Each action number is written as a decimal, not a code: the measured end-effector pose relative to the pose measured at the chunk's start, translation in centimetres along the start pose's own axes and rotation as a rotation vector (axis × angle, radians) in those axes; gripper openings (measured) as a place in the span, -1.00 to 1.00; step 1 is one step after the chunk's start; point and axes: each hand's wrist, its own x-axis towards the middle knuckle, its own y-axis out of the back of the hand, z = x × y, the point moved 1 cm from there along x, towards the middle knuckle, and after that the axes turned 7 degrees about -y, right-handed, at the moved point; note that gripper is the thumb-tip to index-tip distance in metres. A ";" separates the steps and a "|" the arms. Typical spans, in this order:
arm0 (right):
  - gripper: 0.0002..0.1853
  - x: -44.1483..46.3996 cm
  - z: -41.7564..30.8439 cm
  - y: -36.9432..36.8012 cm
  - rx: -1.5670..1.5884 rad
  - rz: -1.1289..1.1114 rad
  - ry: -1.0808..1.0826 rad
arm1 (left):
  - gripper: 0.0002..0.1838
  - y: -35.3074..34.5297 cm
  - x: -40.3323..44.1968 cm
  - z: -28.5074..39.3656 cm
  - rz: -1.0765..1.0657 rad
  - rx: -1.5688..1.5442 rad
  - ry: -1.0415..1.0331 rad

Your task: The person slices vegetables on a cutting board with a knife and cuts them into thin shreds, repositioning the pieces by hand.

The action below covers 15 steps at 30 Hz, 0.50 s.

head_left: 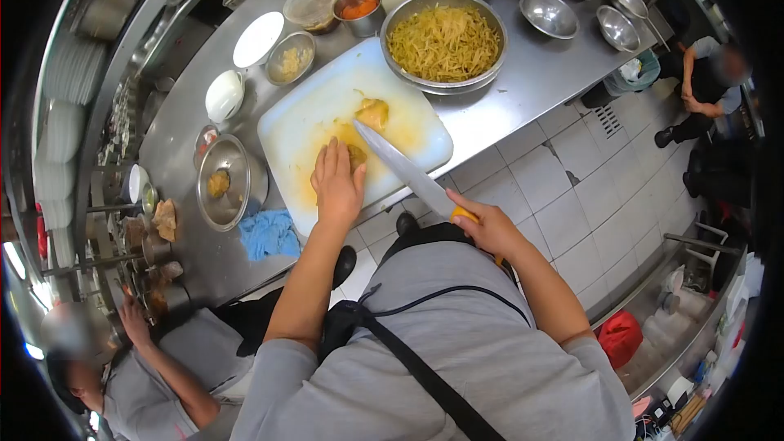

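Observation:
My left hand (336, 184) lies with its fingers stretched out flat on the white cutting board (290, 126), against a brownish-yellow piece of what looks like pickled vegetable (357, 156) that it partly hides. Closed around the yellow handle of a large kitchen knife (402, 167) is my right hand (490, 230), off the near edge of the board. The blade points up and left, its tip close to a second yellowish piece (373, 114). Yellow juice stains the board around both pieces. Behind the board stands a steel bowl heaped with yellow-green shreds (445, 42).
Left of the board are a steel bowl (214, 206) with one piece inside and a blue cloth (269, 235). Small dishes and a container of orange food (359, 6) line the back. Several steel bowls (549, 15) stand right. One person is lower left, another far right.

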 end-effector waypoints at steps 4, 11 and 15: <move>-0.38 2.9 -1.0 -0.2 0.164 -0.169 -0.148 | -0.08 -2.3 -2.0 -0.6 -0.134 -0.010 -0.074; -0.39 8.8 -1.0 -3.1 0.447 -0.288 -0.085 | 0.01 -1.1 -2.1 -0.2 -0.157 0.010 -0.087; -0.38 6.2 -2.4 -0.8 0.386 -0.349 -0.206 | 0.04 -1.2 -1.9 0.2 -0.223 0.083 -0.047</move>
